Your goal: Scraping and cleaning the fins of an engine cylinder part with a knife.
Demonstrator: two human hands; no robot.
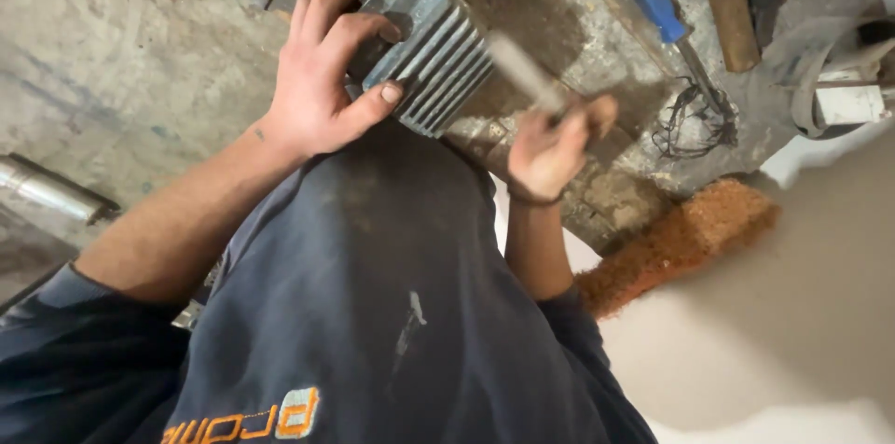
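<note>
Hands work at the upper middle of the frame, over a stained, gritty bench (112, 62). Left hand (322, 80) is clamped on a grey finned metal housing (433, 52), fingers curled over its top edge and thumb pressed against the ribs. Right hand (550, 145), just right of and below the housing, is closed round a metal rod-like tool (522, 76), blurred, its far end reaching toward the fins. Judging by this, the step in hand is working the tool against the steadied housing; the next move calls for a firm left-hand brace and a well-aimed tip. A blue-handled screwdriver (657, 1) lies at upper right, beside 1 tangle of dark wire (695, 117).
</note>
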